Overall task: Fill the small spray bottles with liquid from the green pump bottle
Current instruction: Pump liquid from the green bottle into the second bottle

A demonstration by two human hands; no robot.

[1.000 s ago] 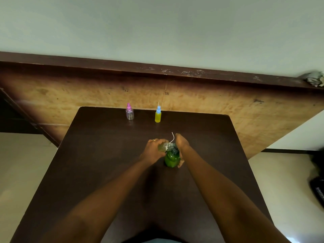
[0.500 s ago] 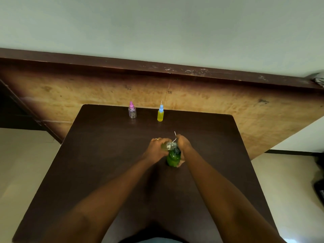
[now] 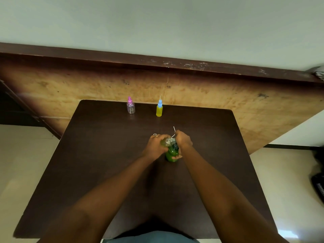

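1. Standing near the middle of the dark table [image 3: 105,155], the green bottle [image 3: 171,154] is upright between the two hands.
2. Right hand [image 3: 183,142] grips the green bottle from the right side; its fingers curl round the body and the fingertips [image 3: 177,156] show on the front.
3. A thin white tube [image 3: 174,131] sticks up and away from the top of this hand. I cannot tell what it is joined to.
4. Left hand [image 3: 155,145] is closed round a small bottle [image 3: 167,142], pale and clear, which lies tilted just above the top of the green bottle. A ring [image 3: 155,136] shows on one finger.
5. Near the far edge of the table stand two more bottles, well apart from the hands: a pink bottle [image 3: 130,106] with a clear body on the left, and a yellow bottle [image 3: 159,109] with a blue cap to its right. Both are upright.
6. Any label or brand on the bottles is too small to read.
7. Behind the table leans a worn wooden board [image 3: 228,95] with a dark top edge.
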